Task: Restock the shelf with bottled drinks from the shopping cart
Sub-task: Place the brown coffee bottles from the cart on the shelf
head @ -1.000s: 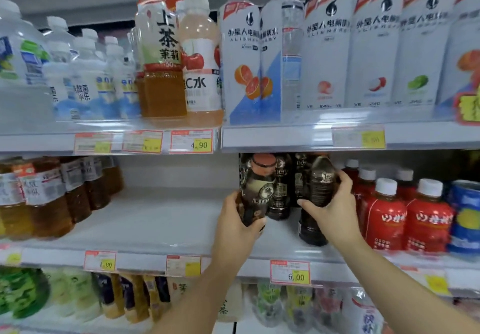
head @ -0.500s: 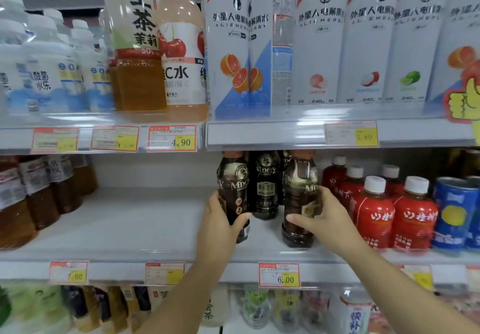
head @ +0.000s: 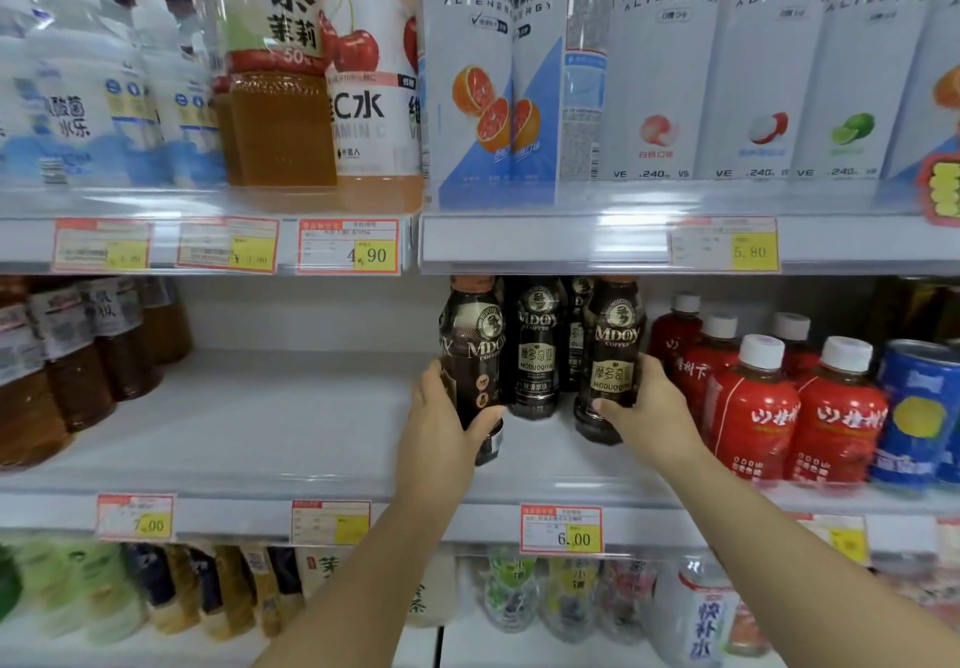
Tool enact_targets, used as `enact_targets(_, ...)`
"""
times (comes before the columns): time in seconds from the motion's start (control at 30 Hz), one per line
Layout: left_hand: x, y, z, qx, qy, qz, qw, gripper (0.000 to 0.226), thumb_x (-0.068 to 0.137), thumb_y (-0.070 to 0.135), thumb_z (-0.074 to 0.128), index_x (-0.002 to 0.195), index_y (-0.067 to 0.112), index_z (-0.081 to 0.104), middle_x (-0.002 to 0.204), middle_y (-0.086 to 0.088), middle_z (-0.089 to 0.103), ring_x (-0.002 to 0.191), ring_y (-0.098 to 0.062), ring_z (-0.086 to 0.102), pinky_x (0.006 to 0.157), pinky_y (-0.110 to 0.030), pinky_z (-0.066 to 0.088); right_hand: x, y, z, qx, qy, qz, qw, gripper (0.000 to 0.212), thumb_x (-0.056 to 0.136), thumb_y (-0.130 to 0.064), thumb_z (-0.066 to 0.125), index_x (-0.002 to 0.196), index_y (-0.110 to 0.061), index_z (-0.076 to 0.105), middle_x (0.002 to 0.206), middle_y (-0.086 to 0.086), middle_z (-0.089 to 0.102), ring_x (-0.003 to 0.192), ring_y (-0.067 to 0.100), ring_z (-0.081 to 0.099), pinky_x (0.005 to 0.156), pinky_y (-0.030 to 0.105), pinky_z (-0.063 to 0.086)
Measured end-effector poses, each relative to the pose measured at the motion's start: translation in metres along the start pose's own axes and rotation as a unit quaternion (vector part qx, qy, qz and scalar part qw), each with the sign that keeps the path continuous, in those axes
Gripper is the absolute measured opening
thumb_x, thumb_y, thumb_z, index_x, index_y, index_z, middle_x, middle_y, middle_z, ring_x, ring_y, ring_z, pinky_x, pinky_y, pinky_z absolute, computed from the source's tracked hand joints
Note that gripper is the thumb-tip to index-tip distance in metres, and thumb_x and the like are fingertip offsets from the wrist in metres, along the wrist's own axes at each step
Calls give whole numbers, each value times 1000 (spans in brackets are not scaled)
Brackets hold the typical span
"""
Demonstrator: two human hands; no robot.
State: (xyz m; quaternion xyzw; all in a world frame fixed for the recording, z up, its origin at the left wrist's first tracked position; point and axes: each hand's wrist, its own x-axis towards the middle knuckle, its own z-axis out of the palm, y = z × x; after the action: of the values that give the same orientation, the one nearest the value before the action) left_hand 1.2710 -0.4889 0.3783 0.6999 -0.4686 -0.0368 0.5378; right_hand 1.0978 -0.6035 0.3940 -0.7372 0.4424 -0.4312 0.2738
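Setting two dark coffee bottles down at once, the person has brought both upright where a second ago the left one leaned and neither stood squarely on the board. The left hand [head: 441, 439] is clamped around the lower body of the left coffee bottle [head: 474, 355], thumb across its front; its base looks just above or barely touching the middle shelf [head: 260, 433]. The right hand [head: 649, 407] grips the right coffee bottle [head: 609, 355] from its right side, and that base appears to rest on the shelf. Both now stand a little forward of the coffee bottles already stocked [head: 537, 350], closer to the front edge, with the red-labelled bottles [head: 753, 407] just beside the right hand. Judging from this, placement is nearly finished: both still need releasing, perhaps a push back into the row. A wide bare stretch of shelf lies to the left. The cart is out of view.
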Motion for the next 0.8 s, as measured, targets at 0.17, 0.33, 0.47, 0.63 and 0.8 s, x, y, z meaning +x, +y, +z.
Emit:
enact_targets(0.17,2,-2,1,2,1,1,1000,64,81,35,70,132,17,36,123,-1,53,108,-21,56,89,-44,49,25,2,6,-37,-37,11,999,54,81,-5,68,128,-4,41,125,16,54,117,29,50,94,32,40)
enact_targets(0.33,9,-9,-10,-54,-70,3,996,62,81,23,71,130,26,33,122,6,50,105,-8,53,88,-25,43,36,0,11,-78,-36,-5,996,52,79,-8,71,123,1,44,123,21,50,118,34,47,100,41,39)
enact_targets(0.47,9,-15,-21,-67,-110,8,992,61,82,13,69,125,36,31,104,29,49,94,13,56,87,-21,48,26,-4,1,-26,-36,-25,999,59,78,-14,73,127,-1,43,126,15,53,119,29,50,100,42,41)
enact_targets(0.63,-4,0,-5,-83,-96,33,991,64,76,23,76,122,41,35,111,26,51,96,16,53,78,-11,47,-22,-15,-11,100,-86,-63,989,51,81,-27,69,125,-31,44,116,-10,57,103,4,56,81,17,43)
enact_targets(0.8,-21,24,26,-35,-116,109,987,78,74,31,77,138,30,32,127,13,40,107,-3,51,89,-24,49,-35,-25,-2,139,-117,-42,982,52,75,-32,74,120,-26,50,111,-10,62,94,-4,61,79,17,50)
